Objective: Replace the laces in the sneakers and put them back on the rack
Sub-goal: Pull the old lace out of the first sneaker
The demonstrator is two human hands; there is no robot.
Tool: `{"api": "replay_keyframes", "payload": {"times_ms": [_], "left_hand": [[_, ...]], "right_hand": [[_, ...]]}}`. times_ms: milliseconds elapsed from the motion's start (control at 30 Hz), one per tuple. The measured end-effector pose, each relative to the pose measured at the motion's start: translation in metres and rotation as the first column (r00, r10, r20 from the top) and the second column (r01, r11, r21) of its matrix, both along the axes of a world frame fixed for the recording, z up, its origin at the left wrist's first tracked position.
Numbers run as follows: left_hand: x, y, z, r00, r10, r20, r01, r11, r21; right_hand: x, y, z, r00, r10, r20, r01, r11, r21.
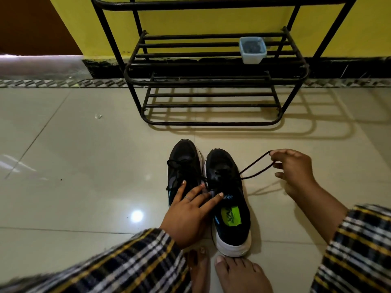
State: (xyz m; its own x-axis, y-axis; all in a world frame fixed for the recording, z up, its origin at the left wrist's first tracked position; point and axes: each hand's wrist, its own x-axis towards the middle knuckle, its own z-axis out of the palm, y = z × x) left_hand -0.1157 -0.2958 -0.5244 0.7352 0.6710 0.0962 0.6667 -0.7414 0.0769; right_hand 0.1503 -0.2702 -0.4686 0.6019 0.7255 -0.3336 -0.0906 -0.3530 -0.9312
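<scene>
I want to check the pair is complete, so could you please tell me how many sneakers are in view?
2. The left sneaker stands on the floor before the rack, partly under the left hand. The right sneaker stands beside it, its lace pulled by the right hand.

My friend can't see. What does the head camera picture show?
A right hand pulls a black lace sideways out of the right sneaker while the left hand rests across both sneakers. Behind stands a black rack holding a small tub.
</scene>
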Motion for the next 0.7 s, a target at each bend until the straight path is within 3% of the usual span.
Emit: {"api": "replay_keyframes", "payload": {"times_ms": [67, 133, 200, 300, 367, 433, 500, 533, 700], "left_hand": [[0.000, 0.000, -0.002, 1.000, 0.007, 0.002, -0.007, 1.000, -0.003], [0.000, 0.000, -0.004, 1.000, 0.012, -0.003, -0.012, 1.000, -0.009], [0.000, 0.001, -0.005, 1.000, 0.017, -0.006, -0.017, 1.000, -0.015], [0.000, 0.001, -0.005, 1.000, 0.017, -0.007, -0.017, 1.000, -0.012], [0.000, 0.001, -0.006, 1.000, 0.017, -0.010, -0.017, 1.000, -0.010], [0.000, 0.001, -0.006, 1.000, 0.018, -0.009, -0.018, 1.000, -0.004], [-0.001, 0.001, -0.007, 1.000, 0.020, 0.005, -0.020, 1.000, 0.001], [-0.001, 0.001, -0.007, 1.000, 0.022, 0.016, -0.022, 1.000, 0.003], [-0.001, 0.000, -0.007, 0.998, 0.030, 0.050, -0.030, 1.000, 0.004]], "right_hand": [[0.003, 0.001, -0.003, 0.988, 0.043, 0.145, -0.037, 0.999, -0.040], [-0.005, -0.003, -0.007, 0.880, 0.156, 0.449, -0.139, 0.988, -0.071], [-0.019, -0.010, -0.010, 0.674, 0.289, 0.680, -0.334, 0.940, -0.068], [-0.043, -0.019, -0.015, 0.280, 0.477, 0.833, -0.587, 0.772, -0.244], [-0.057, -0.023, -0.020, 0.049, 0.531, 0.846, -0.606, 0.689, -0.397], [-0.065, -0.025, -0.024, -0.082, 0.522, 0.849, -0.589, 0.662, -0.464], [-0.069, -0.024, -0.025, -0.122, 0.480, 0.868, -0.596, 0.664, -0.451], [-0.069, -0.023, -0.025, -0.101, 0.471, 0.876, -0.609, 0.668, -0.429], [-0.051, -0.015, -0.015, 0.204, 0.489, 0.848, -0.583, 0.757, -0.296]]}}
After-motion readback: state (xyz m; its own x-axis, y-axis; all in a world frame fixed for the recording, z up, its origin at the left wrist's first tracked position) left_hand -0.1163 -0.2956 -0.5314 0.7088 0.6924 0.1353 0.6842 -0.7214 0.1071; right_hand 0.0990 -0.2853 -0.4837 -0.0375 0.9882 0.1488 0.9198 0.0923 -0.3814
